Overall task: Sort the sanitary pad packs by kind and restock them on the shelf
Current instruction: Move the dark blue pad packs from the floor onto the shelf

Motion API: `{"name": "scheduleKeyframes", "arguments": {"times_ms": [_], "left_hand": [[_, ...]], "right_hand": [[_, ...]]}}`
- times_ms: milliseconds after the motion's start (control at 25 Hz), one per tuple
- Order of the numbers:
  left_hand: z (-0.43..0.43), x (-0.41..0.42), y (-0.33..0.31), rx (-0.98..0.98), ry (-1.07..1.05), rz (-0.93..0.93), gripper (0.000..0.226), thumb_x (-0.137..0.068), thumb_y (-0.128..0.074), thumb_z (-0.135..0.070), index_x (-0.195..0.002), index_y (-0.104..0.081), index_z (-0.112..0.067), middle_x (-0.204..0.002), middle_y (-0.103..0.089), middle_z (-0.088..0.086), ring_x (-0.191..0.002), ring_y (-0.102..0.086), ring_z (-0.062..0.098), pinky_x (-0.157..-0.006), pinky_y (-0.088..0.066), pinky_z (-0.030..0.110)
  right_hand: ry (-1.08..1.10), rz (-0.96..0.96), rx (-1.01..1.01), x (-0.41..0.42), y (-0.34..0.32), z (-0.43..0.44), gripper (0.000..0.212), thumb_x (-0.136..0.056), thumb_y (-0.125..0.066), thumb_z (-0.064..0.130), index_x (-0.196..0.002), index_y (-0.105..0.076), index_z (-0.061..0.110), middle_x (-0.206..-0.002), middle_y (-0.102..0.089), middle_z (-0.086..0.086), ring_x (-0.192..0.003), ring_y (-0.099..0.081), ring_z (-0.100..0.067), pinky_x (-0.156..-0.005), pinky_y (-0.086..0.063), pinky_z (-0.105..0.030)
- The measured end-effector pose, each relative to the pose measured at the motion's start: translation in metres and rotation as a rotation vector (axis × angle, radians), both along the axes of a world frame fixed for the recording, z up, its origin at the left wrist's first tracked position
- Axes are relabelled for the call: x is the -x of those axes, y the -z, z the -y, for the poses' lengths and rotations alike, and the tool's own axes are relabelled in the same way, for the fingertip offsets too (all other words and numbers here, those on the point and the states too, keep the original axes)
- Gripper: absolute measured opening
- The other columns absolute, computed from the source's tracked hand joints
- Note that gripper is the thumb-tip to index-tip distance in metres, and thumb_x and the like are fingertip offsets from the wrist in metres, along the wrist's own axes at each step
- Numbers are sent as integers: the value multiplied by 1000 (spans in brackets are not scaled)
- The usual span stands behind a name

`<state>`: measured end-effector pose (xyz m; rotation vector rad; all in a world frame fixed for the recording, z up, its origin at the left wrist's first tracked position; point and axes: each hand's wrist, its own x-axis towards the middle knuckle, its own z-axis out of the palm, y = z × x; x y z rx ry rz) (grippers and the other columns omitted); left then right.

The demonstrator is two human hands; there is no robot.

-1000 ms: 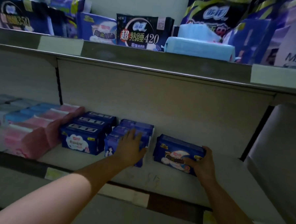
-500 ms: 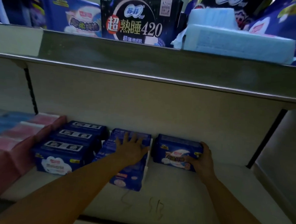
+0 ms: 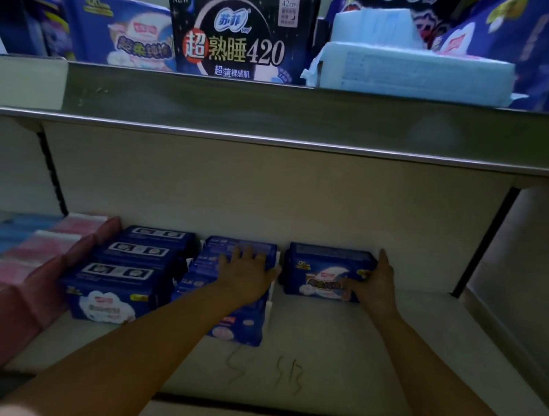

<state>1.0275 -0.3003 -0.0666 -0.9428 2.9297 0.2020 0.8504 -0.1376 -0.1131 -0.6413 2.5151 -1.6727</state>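
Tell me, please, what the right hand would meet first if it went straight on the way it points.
Probably the shelf's pale back panel: the right hand grips the dark blue pack at its right end, fingers pointing rearward, and the panel looks close behind. Depth is unclear.

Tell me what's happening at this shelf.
A person is restocking the lower shelf. Their left hand rests flat on the middle row of blue packs, while the right hand grips a lone blue pack at the back wall, to that row's right. Pink packs line the far left.
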Motion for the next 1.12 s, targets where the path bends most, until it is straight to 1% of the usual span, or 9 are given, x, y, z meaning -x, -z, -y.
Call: {"name": "scheduleKeyframes", "arguments": {"times_ms": [160,280,400,480,680,840,960,1040,1120], "left_hand": [[-44,-9,1,-26,33,-115,66,-96,-20,-54,-150,-4,-20,-157,3,9,-144,5,30,-114,-2,52],[-91,-26,14,1,73,-193,66,-97,-26,-51,-149,0,-20,-157,3,8,-145,4,27,-115,-2,48],[-131,-51,33,75,104,-224,72,-96,-29,-50,-148,7,-17,-157,5,9,-145,4,25,-115,1,45],[-148,-67,40,104,112,-192,74,-96,-31,-50,-148,8,-16,-157,5,10,-145,4,25,-116,2,45],[-177,-98,35,55,69,-211,71,-95,-35,-48,-149,2,-18,-157,2,9,-145,3,25,-116,0,44],[-208,-131,38,-31,54,-263,69,-94,-39,-46,-149,-7,-19,-157,-7,6,-145,-4,22,-117,-4,41],[-229,-175,50,-85,88,-312,63,-93,-43,-43,-146,-21,-15,-152,-23,9,-140,-24,24,-114,-19,34],[-241,-206,64,-143,69,-353,58,-93,-45,-40,-142,-29,-13,-144,-37,10,-131,-36,26,-109,-29,34],[-257,-233,80,-226,43,-391,54,-94,-46,-36,-142,-32,-14,-139,-42,6,-129,-38,23,-108,-31,34]], "right_hand": [[-18,-119,88,-30,-14,-23,78,-87,-62,8,-148,-14,6,-152,-17,-12,-134,-28,-20,-96,-23,-11],[-95,-207,199,-60,-15,-40,61,-91,-56,5,-143,-25,6,-142,-31,-8,-120,-31,-7,-87,-21,3],[-164,-250,276,-87,-2,-55,52,-91,-55,3,-139,-34,8,-137,-40,-8,-120,-40,-12,-100,-34,-16],[-188,-215,274,-106,8,-66,56,-91,-54,4,-142,-30,6,-141,-39,-10,-125,-40,-16,-109,-32,-28],[-217,-142,306,-144,4,-96,57,-90,-53,1,-141,-29,9,-137,-40,-6,-120,-41,-12,-102,-33,-22],[-188,-121,272,-188,5,-125,48,-91,-52,3,-135,-36,12,-127,-45,-2,-96,-50,-7,-79,-38,-2],[-169,-51,235,-233,19,-145,46,-89,-53,0,-131,-39,9,-120,-50,-8,-91,-52,-13,-79,-40,-14],[-165,-22,177,-265,34,-161,43,-86,-54,-1,-127,-42,6,-111,-54,-10,-93,-52,-16,-78,-36,-14],[-175,7,108,-294,49,-179,38,-86,-55,1,-122,-45,5,-105,-54,-6,-92,-52,-16,-75,-33,-12]]}}
